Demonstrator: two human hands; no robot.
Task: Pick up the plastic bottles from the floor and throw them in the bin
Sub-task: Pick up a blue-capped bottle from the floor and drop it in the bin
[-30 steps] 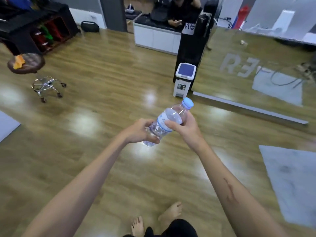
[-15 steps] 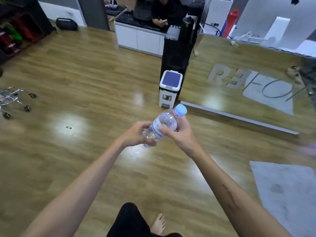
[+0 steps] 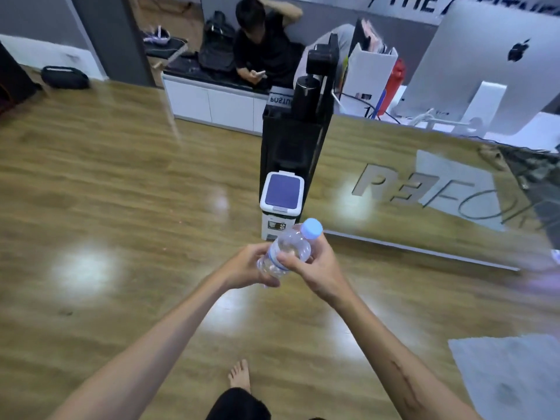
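We noted the bin (image 3: pixel 281 204) nearer vs 1 s prior; approach underway. Both hands, L (image 3: pixel 247 268) & R (image 3: pixel 315 268), gripped the plastic bottle (image 3: pixel 288 253) mid-air, lid closed.

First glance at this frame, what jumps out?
The clear plastic bottle with a pale blue cap, held mid-frame by both the left hand and the right hand. Just beyond it on the wooden floor stands a small white bin with a closed blue lid, beside a black stand.
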